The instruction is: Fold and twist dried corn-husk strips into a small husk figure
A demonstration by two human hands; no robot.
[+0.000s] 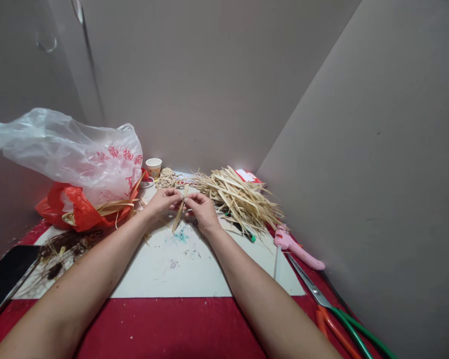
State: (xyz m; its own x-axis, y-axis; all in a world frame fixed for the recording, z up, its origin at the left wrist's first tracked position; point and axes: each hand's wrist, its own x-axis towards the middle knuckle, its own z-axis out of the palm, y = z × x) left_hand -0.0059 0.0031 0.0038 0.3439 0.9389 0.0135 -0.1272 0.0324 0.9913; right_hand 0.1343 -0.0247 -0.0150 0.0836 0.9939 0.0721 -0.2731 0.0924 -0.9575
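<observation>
Above the white board (164, 279), my left hand (166, 201) and my right hand (202, 209) meet fingertip to fingertip. Both pinch a short dry straw strip (178, 218), whose lower end hangs toward the board and whose upper tip sticks up between the fingers. A large pile of dry straw strips (243, 199) lies just beyond and to the right of my right hand. Behind my left hand sits a small bundle of beige cord (167, 178).
A paper cup (153, 168) stands at the back. Plastic bags, one clear (78, 149) and one red (82, 209), fill the left; dark fibres (62, 252) and a black device (9, 271) lie nearer. Right: a pink glue gun (297, 249), scissors (318, 294) and a green-tipped tool (247, 233).
</observation>
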